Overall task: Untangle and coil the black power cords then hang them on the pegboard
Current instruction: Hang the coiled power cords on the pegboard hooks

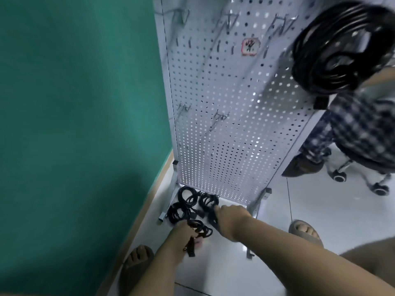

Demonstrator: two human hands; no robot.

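black power cords (183, 207): several small bundles loose on the floor tiles at the foot of the pegboard (224, 129), just ahead of both hands, the heap running left to right. no container.
left hand (183, 231): curled round the nearest cord, plug end dangling.
right hand (232, 212): fingertips on the rightmost bundle; grip cannot be told.
hooks (220, 117): bare, well above.

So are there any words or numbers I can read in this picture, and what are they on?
Red-edged sticker on the pegboard: one dark sign, perhaps a Chinese character, too blurred to read.
Black power cords, hooks and big coil: no writing shows on them.
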